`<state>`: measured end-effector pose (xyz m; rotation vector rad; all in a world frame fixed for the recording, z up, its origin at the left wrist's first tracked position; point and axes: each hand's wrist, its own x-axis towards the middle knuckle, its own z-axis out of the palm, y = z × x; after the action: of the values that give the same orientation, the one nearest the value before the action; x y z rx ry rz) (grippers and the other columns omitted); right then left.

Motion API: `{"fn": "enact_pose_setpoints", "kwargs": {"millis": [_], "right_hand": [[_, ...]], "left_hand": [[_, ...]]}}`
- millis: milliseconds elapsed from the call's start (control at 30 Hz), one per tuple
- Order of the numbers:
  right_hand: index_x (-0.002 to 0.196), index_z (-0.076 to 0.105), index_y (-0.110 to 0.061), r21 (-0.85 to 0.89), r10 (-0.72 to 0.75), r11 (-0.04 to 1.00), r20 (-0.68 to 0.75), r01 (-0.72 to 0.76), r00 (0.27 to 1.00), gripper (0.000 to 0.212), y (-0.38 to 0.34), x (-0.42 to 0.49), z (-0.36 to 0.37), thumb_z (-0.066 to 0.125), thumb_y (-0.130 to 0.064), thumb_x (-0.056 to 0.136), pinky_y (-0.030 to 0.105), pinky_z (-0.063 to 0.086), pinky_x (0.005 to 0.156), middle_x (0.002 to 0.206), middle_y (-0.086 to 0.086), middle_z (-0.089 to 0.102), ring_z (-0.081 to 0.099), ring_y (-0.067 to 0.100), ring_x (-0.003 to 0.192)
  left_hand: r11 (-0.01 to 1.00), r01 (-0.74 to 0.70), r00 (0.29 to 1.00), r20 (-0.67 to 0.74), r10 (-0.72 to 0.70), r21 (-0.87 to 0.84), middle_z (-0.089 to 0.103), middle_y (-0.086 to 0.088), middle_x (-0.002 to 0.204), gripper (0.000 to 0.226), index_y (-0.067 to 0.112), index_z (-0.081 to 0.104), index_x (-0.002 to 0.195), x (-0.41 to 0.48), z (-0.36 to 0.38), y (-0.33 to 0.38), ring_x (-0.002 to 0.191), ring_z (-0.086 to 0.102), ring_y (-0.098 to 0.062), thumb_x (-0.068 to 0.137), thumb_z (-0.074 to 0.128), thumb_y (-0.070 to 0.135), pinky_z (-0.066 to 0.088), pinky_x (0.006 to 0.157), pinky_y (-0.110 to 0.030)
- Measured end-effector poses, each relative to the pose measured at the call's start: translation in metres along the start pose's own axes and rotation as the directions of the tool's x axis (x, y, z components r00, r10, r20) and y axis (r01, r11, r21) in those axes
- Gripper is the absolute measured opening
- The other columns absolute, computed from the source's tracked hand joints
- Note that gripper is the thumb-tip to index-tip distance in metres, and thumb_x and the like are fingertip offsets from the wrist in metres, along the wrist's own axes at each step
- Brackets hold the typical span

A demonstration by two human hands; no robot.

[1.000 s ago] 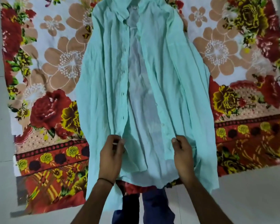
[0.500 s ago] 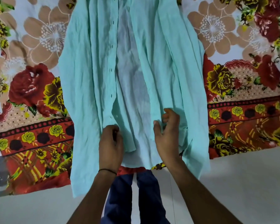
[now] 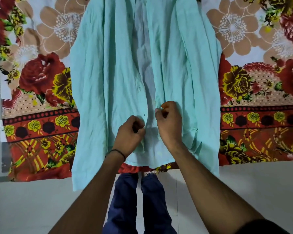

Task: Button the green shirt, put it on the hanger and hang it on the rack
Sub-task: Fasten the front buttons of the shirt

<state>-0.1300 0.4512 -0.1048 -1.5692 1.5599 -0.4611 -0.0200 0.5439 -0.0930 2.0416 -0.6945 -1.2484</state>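
Green shirt [image 3: 108, 81], thin soft cotton, unbuttoned on floral bedsheet [image 3: 41, 81] near its front edge; limp, light. Left hand [image 3: 130, 132] and right hand [image 3: 169, 122] each pinch a placket edge.

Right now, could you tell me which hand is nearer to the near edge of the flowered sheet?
Left. The left hand grips the shirt lower down, closer to the edge of the flowered sheet; the right hand grips it slightly further up.

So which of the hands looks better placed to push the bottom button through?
Probably the right hand: it pinches the right front edge of the green shirt. The left hand grips the edge with the dark buttonholes, holding it.
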Motion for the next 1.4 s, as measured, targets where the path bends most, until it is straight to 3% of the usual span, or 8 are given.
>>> {"fn": "enact_pose_setpoints", "kwargs": {"millis": [167,367,500,600,867,1000,1167,1400], "right_hand": [[0.096,0.060,-0.014,-0.051,-0.121,0.991,0.036,0.123,0.992,0.011,-0.003,0.008,-0.006,0.064,-0.024,0.094,0.029,0.049,0.064,0.079,-0.001,0.063,0.059,0.014,0.069],[0.101,0.062,-0.014,-0.017,-0.087,0.996,0.164,0.091,0.983,0.011,-0.003,0.025,0.000,0.065,-0.020,0.092,0.033,0.056,0.065,0.083,-0.003,0.065,0.065,0.017,0.072],[0.092,0.061,-0.014,0.041,0.026,0.999,0.187,-0.035,0.982,0.001,-0.003,0.030,-0.001,0.061,-0.014,0.093,0.031,0.051,0.049,0.075,0.000,0.063,0.065,0.025,0.059],[0.089,0.064,-0.009,0.136,0.126,0.979,0.182,-0.152,0.975,0.008,-0.011,0.031,-0.004,0.058,-0.011,0.094,0.028,0.049,0.044,0.070,-0.002,0.062,0.063,0.019,0.052],[0.090,0.073,-0.006,0.291,0.142,0.929,0.291,-0.229,0.946,0.009,-0.013,0.022,-0.017,0.066,-0.011,0.090,0.026,0.055,0.064,0.071,-0.003,0.067,0.061,0.010,0.059],[0.085,0.073,-0.010,0.394,0.194,0.841,0.419,-0.370,0.887,0.006,-0.016,0.027,-0.027,0.068,-0.009,0.088,0.027,0.050,0.066,0.069,0.003,0.064,0.060,0.015,0.063],[0.086,0.070,-0.010,0.540,0.243,0.648,0.521,-0.536,0.818,0.004,-0.015,0.036,-0.038,0.066,-0.009,0.086,0.027,0.043,0.059,0.073,0.006,0.063,0.057,0.017,0.065],[0.083,0.074,-0.013,0.423,0.152,0.814,0.505,-0.397,0.850,0.011,-0.012,0.034,-0.032,0.067,-0.007,0.088,0.024,0.051,0.080,0.083,0.003,0.072,0.065,0.013,0.083]], "left_hand": [[0.988,-0.082,0.964,-0.241,0.111,0.129,0.057,0.008,0.087,0.031,0.023,0.050,0.094,0.007,0.010,0.010,0.076,0.058,-0.015,0.078,0.073,0.037,0.048,0.066,-0.029],[0.972,-0.098,0.956,-0.252,0.151,0.212,0.059,0.005,0.098,0.026,0.021,0.057,0.102,0.038,0.020,0.024,0.080,0.056,-0.013,0.085,0.071,0.036,0.051,0.072,-0.032],[0.998,-0.038,0.963,-0.263,0.052,0.059,0.065,0.005,0.095,0.010,0.017,0.065,0.101,0.053,0.018,0.020,0.085,0.060,-0.010,0.091,0.065,0.019,0.053,0.085,-0.034],[0.995,0.013,0.972,-0.233,-0.036,-0.098,0.067,0.009,0.087,0.008,0.014,0.069,0.099,0.056,0.009,0.017,0.079,0.060,-0.002,0.092,0.064,0.016,0.050,0.077,-0.027],[0.999,0.002,0.981,-0.193,-0.010,-0.041,0.069,0.001,0.088,0.006,0.013,0.068,0.096,0.032,0.009,0.008,0.082,0.064,-0.015,0.091,0.067,0.016,0.051,0.078,-0.024],[0.840,0.123,0.960,-0.151,-0.235,-0.528,0.058,-0.004,0.073,0.010,0.011,0.066,0.084,0.026,0.005,0.012,0.070,0.052,-0.019,0.093,0.064,0.015,0.045,0.068,-0.033],[0.784,0.131,0.969,-0.088,-0.230,-0.607,0.059,-0.007,0.078,0.011,0.008,0.062,0.086,0.027,0.000,0.019,0.078,0.055,-0.025,0.095,0.061,0.015,0.045,0.074,-0.040],[0.786,0.108,0.987,-0.029,-0.158,-0.608,0.066,-0.015,0.084,0.017,0.003,0.070,0.093,0.031,-0.005,0.020,0.081,0.060,-0.028,0.094,0.064,0.020,0.051,0.080,-0.046]]}}
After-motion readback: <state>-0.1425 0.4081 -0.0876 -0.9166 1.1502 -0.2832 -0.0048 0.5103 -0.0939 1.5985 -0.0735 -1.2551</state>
